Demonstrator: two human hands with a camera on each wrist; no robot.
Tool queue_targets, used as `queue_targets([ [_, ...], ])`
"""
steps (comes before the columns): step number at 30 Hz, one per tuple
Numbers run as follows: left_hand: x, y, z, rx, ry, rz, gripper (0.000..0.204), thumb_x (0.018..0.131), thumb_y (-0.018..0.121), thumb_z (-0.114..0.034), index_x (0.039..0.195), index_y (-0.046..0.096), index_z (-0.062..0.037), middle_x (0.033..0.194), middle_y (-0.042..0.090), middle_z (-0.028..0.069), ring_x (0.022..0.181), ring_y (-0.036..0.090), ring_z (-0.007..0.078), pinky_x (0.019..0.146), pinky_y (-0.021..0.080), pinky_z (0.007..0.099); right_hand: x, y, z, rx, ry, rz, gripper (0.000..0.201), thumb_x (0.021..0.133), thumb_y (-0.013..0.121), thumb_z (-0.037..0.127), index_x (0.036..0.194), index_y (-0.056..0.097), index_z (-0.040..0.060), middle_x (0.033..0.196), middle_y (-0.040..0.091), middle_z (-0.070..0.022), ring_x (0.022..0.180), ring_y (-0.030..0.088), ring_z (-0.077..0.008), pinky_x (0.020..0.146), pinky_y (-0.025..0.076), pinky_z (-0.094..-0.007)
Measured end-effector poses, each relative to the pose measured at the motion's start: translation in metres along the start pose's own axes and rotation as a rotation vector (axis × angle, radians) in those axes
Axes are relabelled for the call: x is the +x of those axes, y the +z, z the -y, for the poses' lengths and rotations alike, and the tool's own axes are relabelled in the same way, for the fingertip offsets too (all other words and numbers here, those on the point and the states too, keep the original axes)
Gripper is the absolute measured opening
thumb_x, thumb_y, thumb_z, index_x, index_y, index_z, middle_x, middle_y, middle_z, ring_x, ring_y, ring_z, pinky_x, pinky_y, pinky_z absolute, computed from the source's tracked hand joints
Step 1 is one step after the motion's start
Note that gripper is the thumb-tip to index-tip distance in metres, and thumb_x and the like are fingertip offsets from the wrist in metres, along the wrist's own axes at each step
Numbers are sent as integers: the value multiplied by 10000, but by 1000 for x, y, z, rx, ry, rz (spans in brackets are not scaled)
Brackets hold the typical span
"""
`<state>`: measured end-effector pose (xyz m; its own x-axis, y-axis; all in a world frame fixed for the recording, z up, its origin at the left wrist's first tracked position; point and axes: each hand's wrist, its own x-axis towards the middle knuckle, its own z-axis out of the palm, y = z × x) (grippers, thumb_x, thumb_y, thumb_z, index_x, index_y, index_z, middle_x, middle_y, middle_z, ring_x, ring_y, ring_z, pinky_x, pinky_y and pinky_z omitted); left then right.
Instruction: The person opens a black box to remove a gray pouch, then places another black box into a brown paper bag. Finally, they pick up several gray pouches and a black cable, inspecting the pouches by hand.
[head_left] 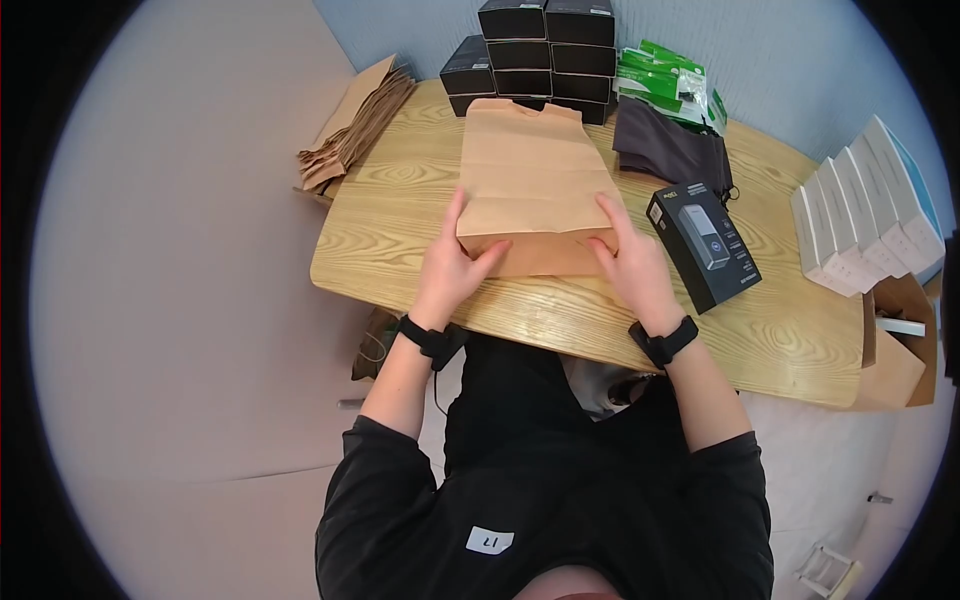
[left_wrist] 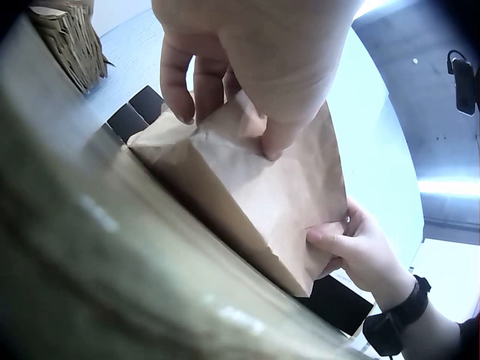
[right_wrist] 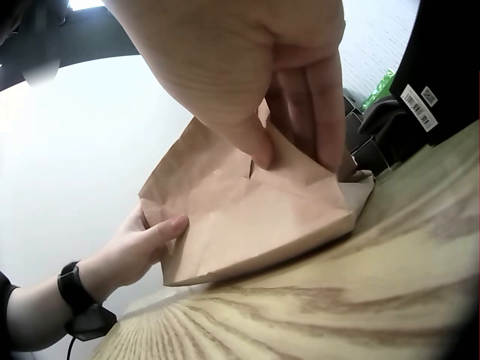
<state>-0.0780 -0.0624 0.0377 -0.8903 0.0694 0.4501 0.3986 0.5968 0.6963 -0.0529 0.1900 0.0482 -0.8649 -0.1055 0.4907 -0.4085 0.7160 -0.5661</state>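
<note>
A brown paper bag [head_left: 535, 170] lies on the wooden table with its bottom end toward the person and its notched mouth toward the black boxes. The left hand [head_left: 450, 262] grips the left corner of the bottom end, thumb on the near face. At the right corner the right hand [head_left: 637, 265] pinches the paper the same way. In the left wrist view the bag's bottom panel [left_wrist: 277, 202] is raised and creased, held by both hands. The right wrist view shows the bottom panel [right_wrist: 240, 217] between the hands. Inside the bag is hidden.
A black product box [head_left: 705, 245] lies right of the right hand. Behind are stacked black boxes [head_left: 522, 54], a dark cloth pouch [head_left: 668, 145] and green packets [head_left: 655, 75]. Folded paper bags [head_left: 355, 125] stand at the left, white boxes [head_left: 865, 215] at the right, near a carton [head_left: 925, 345].
</note>
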Motion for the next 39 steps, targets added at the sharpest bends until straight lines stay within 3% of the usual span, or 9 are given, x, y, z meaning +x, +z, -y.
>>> queue_targets([
  [6,0,-5,16,-26,-65,133,349,743,769,-179,1040,619,-75,725,596,5,514,483,61,473,396,211,-3,-11,-12,-108,-71,106,531,809,649,144,1299,443,145,698,618,-149,652,608,-336,572,480,-431],
  [11,2,-17,7,57,112,106,337,754,750,-160,1054,620,-81,712,587,19,536,491,69,496,399,206,1,-26,-7,-140,-223,111,451,805,652,151,1237,520,147,697,616,-149,651,609,-325,586,489,-412],
  [13,1,-15,5,74,190,87,339,759,743,-150,1067,616,-87,731,594,29,565,505,68,513,406,204,3,-24,-6,45,93,68,418,802,645,142,1207,541,136,728,630,-147,669,618,-317,598,493,-403],
  [20,-3,-18,20,-122,-241,311,299,816,629,-36,1113,596,-57,1026,611,90,787,577,127,650,484,238,-4,-19,-11,-26,-238,233,432,790,648,166,1202,539,92,727,641,-157,670,629,-317,597,492,-393],
  [26,-5,-26,46,-195,-104,128,382,788,519,85,1141,585,-42,1085,605,85,942,583,144,733,498,245,-20,-39,43,189,-78,754,518,774,664,244,1215,519,15,728,631,-145,658,624,-318,575,481,-397],
  [29,-5,-25,34,-316,-182,-102,398,755,553,84,1132,587,-38,1115,602,114,1054,566,206,823,486,316,-26,-8,38,-95,-385,492,418,769,611,154,1167,561,36,709,605,-101,755,593,-268,630,469,-359],
  [31,-3,-29,-3,212,364,-313,407,715,588,73,1097,603,-66,1110,608,104,1081,555,252,914,440,381,-23,-1,42,-223,-531,337,392,760,585,119,1145,577,46,715,599,-78,812,576,-251,671,465,-351],
  [34,-8,-51,2,566,529,159,407,690,610,64,1067,624,-89,1098,626,74,1106,550,269,932,422,399,-17,4,50,-287,-502,367,331,742,533,74,1065,601,60,825,592,-72,904,525,-230,750,442,-352],
  [39,-12,-51,23,551,495,108,349,630,646,38,950,660,-99,987,646,14,1009,573,243,853,442,384,-10,16,42,-107,-562,243,249,721,645,164,933,589,46,1095,540,-123,1055,500,-295,899,398,-395],
])
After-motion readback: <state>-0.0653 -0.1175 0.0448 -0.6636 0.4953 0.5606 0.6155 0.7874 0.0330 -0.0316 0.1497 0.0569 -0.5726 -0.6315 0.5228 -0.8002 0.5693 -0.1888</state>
